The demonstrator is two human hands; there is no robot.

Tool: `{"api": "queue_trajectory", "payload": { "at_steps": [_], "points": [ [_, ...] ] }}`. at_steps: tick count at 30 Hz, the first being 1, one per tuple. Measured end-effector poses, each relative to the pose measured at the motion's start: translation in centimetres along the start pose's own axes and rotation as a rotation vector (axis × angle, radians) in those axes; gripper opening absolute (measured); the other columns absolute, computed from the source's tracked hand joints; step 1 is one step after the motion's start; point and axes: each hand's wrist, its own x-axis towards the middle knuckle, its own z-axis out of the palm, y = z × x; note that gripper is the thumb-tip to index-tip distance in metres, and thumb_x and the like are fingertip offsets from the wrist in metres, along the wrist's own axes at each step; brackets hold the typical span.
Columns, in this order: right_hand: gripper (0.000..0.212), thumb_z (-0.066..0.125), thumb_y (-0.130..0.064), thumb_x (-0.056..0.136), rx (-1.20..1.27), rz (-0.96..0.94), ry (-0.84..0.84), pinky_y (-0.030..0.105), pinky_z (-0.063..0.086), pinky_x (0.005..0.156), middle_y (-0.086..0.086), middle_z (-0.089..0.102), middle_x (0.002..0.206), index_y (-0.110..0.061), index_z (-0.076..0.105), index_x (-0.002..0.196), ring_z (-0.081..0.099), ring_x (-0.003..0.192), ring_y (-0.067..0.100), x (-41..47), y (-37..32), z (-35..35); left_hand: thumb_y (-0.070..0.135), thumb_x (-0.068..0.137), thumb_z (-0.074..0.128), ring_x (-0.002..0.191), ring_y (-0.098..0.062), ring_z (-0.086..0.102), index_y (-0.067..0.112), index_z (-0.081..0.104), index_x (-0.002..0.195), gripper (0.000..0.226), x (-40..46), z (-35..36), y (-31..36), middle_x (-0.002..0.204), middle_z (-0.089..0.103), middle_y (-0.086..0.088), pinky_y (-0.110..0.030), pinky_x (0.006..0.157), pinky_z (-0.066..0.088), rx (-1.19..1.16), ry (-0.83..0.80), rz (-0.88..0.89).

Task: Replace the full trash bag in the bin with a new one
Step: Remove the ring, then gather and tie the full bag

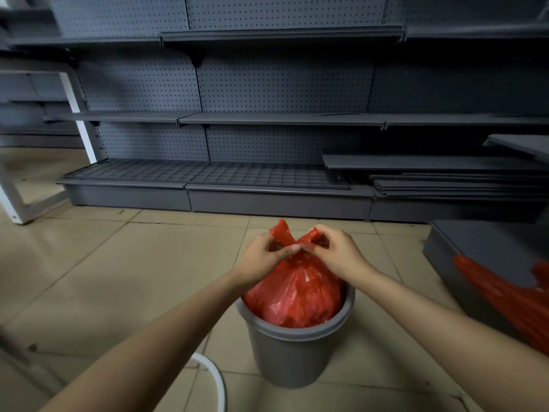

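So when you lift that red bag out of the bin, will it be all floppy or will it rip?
The red bag probably sags and shifts: its thin film is crinkled. It bulges above the grey bin, so it may feel fairly heavy. The left hand and right hand pinch its twisted ears, which could stretch.

dark grey store shelving point(276, 117) runs across the back, pegboard back panels point(142, 84) with small holes, flat shelves at two heights, a wire grid base deck point(202, 172) at the bottom. loose grey shelf boards point(454, 184) stacked on the base at right. white metal frame point(75, 111) leaning at left. another grey shelf base point(475, 251) at the right edge. floor of beige tiles point(98, 263), scuffed, thin grout lines. white curved tube point(215, 379) at bottom. light is dim, soft glare on the tiles at left.
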Motion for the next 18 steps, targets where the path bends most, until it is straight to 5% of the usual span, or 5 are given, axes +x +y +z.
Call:
{"api": "queue_trajectory", "payload": {
  "at_steps": [8, 13, 18],
  "points": [
    [0.009, 0.055, -0.027, 0.092, -0.069, 0.036, 0.044, 0.034, 0.049, 0.076, -0.001, 0.066, 0.085, -0.022, 0.050, 0.087, 0.063, 0.084, 0.016, 0.07, 0.37, 0.54, 0.029, 0.084, 0.066, 0.089, -0.021, 0.067, 0.012, 0.065, 0.094, 0.020, 0.02, 0.18, -0.59, 0.093, 0.071, -0.008, -0.045, 0.087, 0.053, 0.006, -0.002, 0.005],
    [0.008, 0.051, -0.030, 0.094, -0.102, 0.071, 0.037, 0.035, 0.051, 0.075, 0.000, 0.067, 0.076, -0.022, 0.049, 0.093, 0.065, 0.075, 0.015, 0.13, 0.55, 0.72, 0.037, 0.074, 0.068, 0.081, -0.019, 0.059, 0.023, 0.051, 0.076, 0.022, 0.14, 0.49, -0.78, 0.081, 0.065, -0.003, -0.037, 0.074, 0.048, 0.336, 0.030, 0.192],
    [0.017, 0.054, -0.029, 0.092, -0.183, 0.072, 0.045, 0.028, 0.044, 0.068, -0.006, 0.065, 0.065, -0.021, 0.053, 0.107, 0.063, 0.066, 0.013, 0.44, 0.27, 0.85, 0.021, 0.078, 0.058, 0.080, -0.020, 0.051, 0.019, 0.052, 0.084, 0.009, -0.11, 0.72, -0.33, 0.078, 0.061, -0.005, -0.033, 0.069, 0.041, 0.603, 0.095, 0.414]
  ]
}}
